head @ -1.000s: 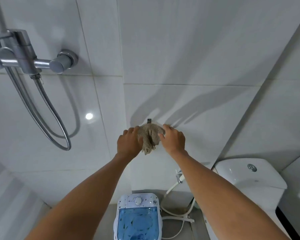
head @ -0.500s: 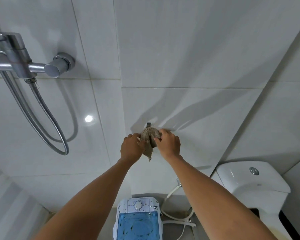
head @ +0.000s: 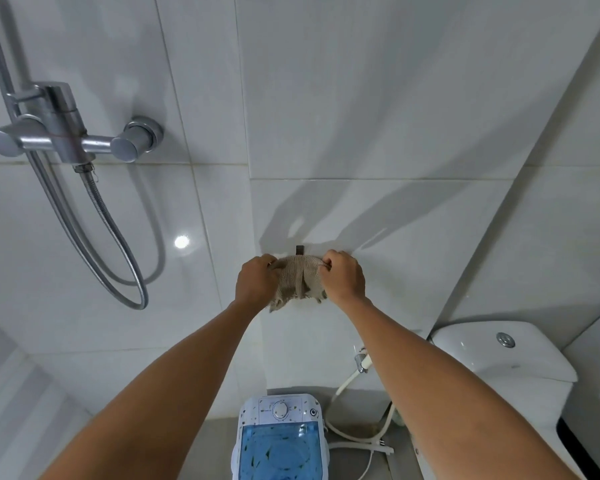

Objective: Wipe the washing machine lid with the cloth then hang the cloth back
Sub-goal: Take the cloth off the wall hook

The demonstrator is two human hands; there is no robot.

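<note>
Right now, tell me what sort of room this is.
A tiled bathroom, most likely at home: a shower mixer with hose on the wall, a toilet cistern at the right, and a small washing machine below.

A: What are the hands doing at mid-frame?
B: The left hand (head: 256,285) and right hand (head: 343,279) are each pinching an upper corner of the beige cloth (head: 299,279), stretching it just under the dark hook (head: 299,250).
A: And below?
B: The washing machine (head: 280,438) is sitting at bottom centre, toilet (head: 499,362) at lower right.
</note>
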